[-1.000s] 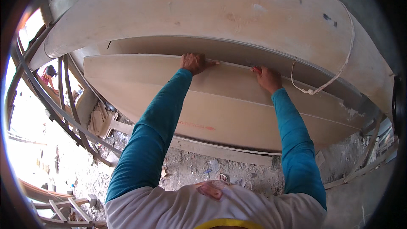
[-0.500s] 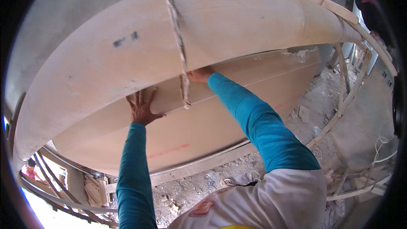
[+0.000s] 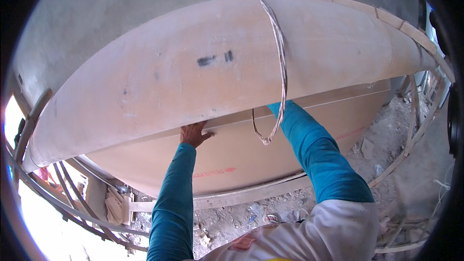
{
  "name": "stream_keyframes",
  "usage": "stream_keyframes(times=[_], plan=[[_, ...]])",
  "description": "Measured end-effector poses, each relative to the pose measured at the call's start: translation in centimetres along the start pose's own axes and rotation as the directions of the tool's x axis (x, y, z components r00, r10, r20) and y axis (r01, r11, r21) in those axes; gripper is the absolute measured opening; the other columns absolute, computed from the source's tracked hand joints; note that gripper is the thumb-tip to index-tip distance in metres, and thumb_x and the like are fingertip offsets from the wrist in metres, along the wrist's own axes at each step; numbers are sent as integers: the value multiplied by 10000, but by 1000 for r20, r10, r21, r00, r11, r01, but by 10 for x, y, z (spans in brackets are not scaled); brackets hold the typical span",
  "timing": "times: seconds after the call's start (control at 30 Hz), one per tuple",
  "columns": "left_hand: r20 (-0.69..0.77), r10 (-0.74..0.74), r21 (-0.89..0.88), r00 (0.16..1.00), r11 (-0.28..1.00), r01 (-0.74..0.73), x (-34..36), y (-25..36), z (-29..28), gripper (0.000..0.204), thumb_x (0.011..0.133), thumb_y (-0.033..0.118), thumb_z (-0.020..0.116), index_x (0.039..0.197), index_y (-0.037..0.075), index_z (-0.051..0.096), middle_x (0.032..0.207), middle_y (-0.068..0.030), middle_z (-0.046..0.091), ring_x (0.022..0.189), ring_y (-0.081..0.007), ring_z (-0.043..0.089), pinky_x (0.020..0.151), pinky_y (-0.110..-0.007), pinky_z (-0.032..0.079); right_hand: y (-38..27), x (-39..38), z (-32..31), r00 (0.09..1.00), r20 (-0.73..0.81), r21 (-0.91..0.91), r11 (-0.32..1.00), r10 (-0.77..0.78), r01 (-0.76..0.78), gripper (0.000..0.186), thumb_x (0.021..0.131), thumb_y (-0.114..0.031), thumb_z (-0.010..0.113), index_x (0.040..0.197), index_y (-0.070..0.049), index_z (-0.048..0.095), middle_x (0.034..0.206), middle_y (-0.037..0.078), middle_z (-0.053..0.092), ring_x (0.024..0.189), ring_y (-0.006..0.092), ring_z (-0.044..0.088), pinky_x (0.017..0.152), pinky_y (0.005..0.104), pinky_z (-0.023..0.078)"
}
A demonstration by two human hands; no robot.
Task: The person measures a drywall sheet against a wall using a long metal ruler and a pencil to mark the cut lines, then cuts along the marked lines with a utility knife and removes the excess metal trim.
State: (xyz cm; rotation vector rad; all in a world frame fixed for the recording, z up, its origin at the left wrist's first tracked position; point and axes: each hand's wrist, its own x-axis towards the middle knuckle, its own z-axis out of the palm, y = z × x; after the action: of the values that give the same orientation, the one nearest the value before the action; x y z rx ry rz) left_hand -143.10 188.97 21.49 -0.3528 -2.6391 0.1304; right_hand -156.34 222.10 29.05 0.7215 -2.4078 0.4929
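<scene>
A long, pale, dusty surface (image 3: 159, 82) with dark smudges spans the view; whether it is a beam or a board I cannot tell. Below its lower edge stands a large brown board (image 3: 270, 164) with red print. My left hand (image 3: 195, 135) lies on the board's upper part, thumb spread, holding nothing visible; its fingertips pass under the pale edge. My right arm in its teal sleeve (image 3: 309, 140) reaches beneath that edge, hiding the right hand. A twisted cord (image 3: 280, 58) hangs over the pale surface in a loop between my arms.
Bent-looking wooden poles (image 3: 411, 130) frame the right side, and more bars (image 3: 72, 203) cross at the lower left. Rubble (image 3: 227, 222) covers the floor under the board. Wood scraps (image 3: 116, 205) lie at the lower left. A grey wall (image 3: 116, 24) rises behind.
My right hand has gone under the pale edge and out of sight. My left fingers reach further beneath it. The view has shifted, and the cord's loop now hangs wider.
</scene>
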Motion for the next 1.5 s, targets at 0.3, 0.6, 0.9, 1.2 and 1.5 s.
stream_keyframes(times=[0.3, 0.6, 0.9, 1.2, 1.5], plan=[[167, -131, -41, 977, 989, 140, 28, -4, -6, 1215, 489, 629, 859, 1514, 228, 344, 1581, -132, 270, 1460, -391, 203, 1141, -652, 181, 2, -4, 7, 997, -46, -6, 998, 56, -56, 327, 916, -424, 601, 1001, -117, 676, 862, 179, 686, 813, 403, 651, 730, 506, 514], [-1, 55, -271, 998, 961, -53, 48, -39, 44, 1245, 471, 586, 882, 1521, 218, 321, 1559, -134, 306, 1455, -358, 227, 1167, -538, 245, 29, -33, 15, 938, -325, 32, 993, 118, -114, 277, 923, -371, 614, 993, -105, 653, 829, 184, 673, 784, 421, 635, 706, 505, 511], [126, -90, -72, 988, 992, 100, 49, -13, 0, 1404, 421, 575, 913, 1568, 356, 132, 1650, -110, -24, 1487, -460, -9, 968, -850, 114, 79, -416, 66, 496, 248, -165, 541, 832, -824, 705, 872, -564, 601, 1337, -46, 483, 1132, 295, 630, 1058, 455, 616, 909, 487, 506], [68, -73, 35, 995, 997, 71, 51, -9, 8, 1420, 453, 554, 917, 1568, 389, 53, 1653, -101, -62, 1485, -463, -57, 932, -879, 148, 97, -695, 51, 317, 84, -295, 328, 945, -898, 254, 747, -186, 702, 959, -47, 718, 868, 150, 723, 746, 327, 686, 738, 432, 556], [172, -155, 173, 973, 977, 125, 51, 18, -6, 1425, 461, 579, 899, 1583, 313, 60, 1651, -113, -59, 1490, -451, -47, 953, -852, 197, 161, -566, -44, -182, 119, 933, -172, 976, -315, 113, 952, -204, 566, 972, -101, 608, 659, 5, 516, 521, 127, 501, 417, 348, 440]])
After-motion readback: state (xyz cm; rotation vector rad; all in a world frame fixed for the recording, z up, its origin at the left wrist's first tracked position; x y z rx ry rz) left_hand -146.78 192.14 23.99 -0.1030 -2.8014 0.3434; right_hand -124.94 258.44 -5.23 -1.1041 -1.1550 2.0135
